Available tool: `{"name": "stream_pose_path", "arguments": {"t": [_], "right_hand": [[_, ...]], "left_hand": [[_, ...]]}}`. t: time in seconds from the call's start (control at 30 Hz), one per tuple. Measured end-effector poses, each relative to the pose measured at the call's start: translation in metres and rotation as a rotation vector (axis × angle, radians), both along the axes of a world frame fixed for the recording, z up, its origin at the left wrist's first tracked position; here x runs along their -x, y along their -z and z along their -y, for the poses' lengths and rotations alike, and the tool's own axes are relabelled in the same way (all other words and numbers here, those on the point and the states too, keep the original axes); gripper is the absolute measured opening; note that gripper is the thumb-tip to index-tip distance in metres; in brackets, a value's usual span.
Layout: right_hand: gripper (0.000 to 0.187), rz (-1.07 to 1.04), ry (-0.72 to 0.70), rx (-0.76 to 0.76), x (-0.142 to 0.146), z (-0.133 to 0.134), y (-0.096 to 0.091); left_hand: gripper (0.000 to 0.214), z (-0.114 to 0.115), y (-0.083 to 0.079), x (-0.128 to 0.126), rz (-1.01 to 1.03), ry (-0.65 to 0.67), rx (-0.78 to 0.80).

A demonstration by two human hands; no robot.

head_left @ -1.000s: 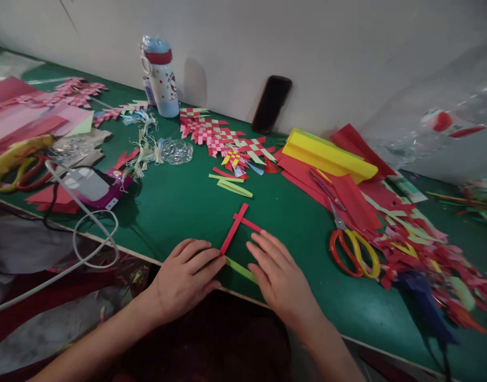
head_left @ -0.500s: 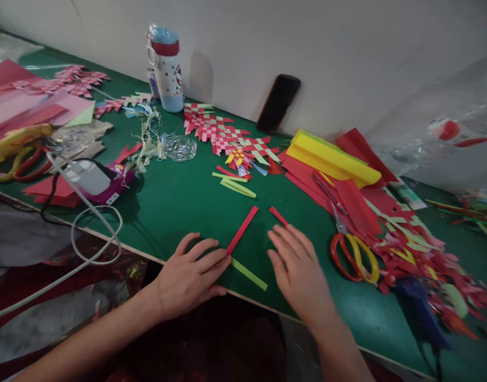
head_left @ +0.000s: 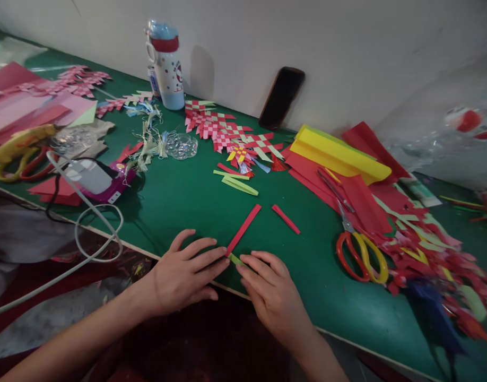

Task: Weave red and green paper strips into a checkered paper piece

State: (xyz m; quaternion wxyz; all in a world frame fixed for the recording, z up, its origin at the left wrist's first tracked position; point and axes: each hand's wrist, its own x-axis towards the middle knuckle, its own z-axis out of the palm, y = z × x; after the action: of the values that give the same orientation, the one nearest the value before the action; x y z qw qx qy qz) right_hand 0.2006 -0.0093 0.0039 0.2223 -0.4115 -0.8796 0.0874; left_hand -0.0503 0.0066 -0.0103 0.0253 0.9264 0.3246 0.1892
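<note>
My left hand (head_left: 188, 270) lies near the front edge of the table, its fingers stretched apart and their tips pressing on the lower end of a red paper strip (head_left: 243, 229). A light green paper strip (head_left: 234, 259) meets the red one at those fingertips and runs off to the right. Over the green strip is my right hand (head_left: 269, 286), its fingers closed together on it and covering most of its length. A shorter red strip (head_left: 286, 219) lies by itself beyond my right hand. Behind are folded light green strips (head_left: 239, 185).
Woven paper fish (head_left: 215, 127) lie before a water bottle (head_left: 170, 74). A phone (head_left: 282, 98) leans on the wall. Scissors (head_left: 353, 239), yellow paper (head_left: 339, 154) and a scrap pile (head_left: 438, 254) are right. A purple device (head_left: 112, 180), looping white cable (head_left: 78, 228) and tassels (head_left: 150, 143) are left.
My right hand has left the short red strip and come left and nearer, onto the green strip. That red strip now shows in full. My left hand stays in place.
</note>
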Motion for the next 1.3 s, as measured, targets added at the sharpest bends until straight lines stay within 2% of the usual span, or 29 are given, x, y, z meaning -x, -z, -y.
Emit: {"name": "stream_pose_path", "arguments": {"t": [0.33, 0.53, 0.73, 0.83, 0.87, 1.0, 1.13, 1.3], "right_hand": [[0.025, -0.017, -0.007, -0.010, -0.001, -0.001, -0.001], [0.027, -0.004, -0.012, -0.011, -0.001, -0.001, -0.003], [0.030, 0.001, -0.044, 0.044, -0.004, -0.006, -0.012], [0.024, -0.055, -0.090, 0.090, -0.010, -0.027, -0.020], [0.025, -0.055, -0.068, 0.105, -0.012, -0.038, -0.024], [0.027, 0.031, 0.156, 0.099, -0.011, -0.097, -0.033], [0.032, 0.108, 0.264, 0.130, 0.001, -0.148, -0.026], [0.033, 0.126, 0.337, 0.182, 0.008, -0.174, -0.012]], "left_hand": [[0.056, -0.004, 0.003, -0.004, -0.016, -0.011, -0.035], [0.046, -0.008, 0.001, -0.007, -0.025, 0.039, -0.066], [0.051, -0.014, 0.000, -0.009, -0.039, 0.080, -0.098], [0.048, -0.015, -0.001, -0.010, -0.028, 0.081, -0.085], [0.047, -0.016, -0.002, -0.010, -0.018, 0.084, -0.079], [0.046, -0.017, -0.003, -0.010, 0.012, 0.088, -0.077], [0.047, -0.018, 0.000, -0.009, 0.024, 0.091, -0.091], [0.047, -0.017, 0.001, -0.008, 0.039, 0.099, -0.084]]}}
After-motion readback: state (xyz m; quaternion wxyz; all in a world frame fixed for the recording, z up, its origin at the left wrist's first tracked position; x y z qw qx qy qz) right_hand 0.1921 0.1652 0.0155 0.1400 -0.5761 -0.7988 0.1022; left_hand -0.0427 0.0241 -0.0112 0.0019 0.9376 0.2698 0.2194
